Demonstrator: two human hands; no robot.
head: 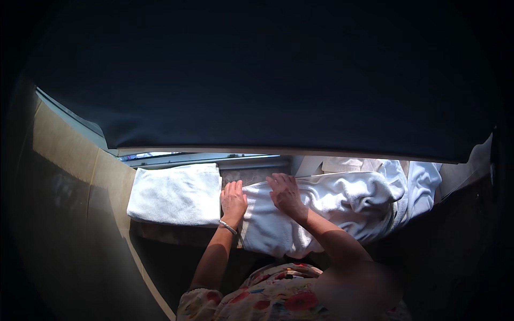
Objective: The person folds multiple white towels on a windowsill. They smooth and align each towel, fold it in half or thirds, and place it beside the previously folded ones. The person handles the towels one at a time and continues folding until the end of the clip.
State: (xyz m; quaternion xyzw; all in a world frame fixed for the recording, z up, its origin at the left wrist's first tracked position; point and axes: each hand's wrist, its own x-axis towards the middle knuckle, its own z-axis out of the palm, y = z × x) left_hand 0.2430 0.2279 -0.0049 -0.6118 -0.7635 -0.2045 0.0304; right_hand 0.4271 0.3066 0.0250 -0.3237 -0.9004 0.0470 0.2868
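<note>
A large white terry towel (341,196) lies spread and rumpled on a stone window ledge, part of it hanging over the front edge. My left hand (233,201) rests at its left edge, fingers stretched out. Farther right, my right hand (286,194) presses on the towel's far edge with the fingers spread. Neither hand visibly grips the cloth. Just left of my left hand sits a neatly folded white towel (174,194), its layers squared at the edges.
A dark roller blind (265,80) hangs low above the ledge. Behind the folded towel runs the window frame (209,159). A tiled wall (106,168) bounds the left. More cloth, including a beige piece (343,164) and a pale blue-white one (421,184), lies at the right.
</note>
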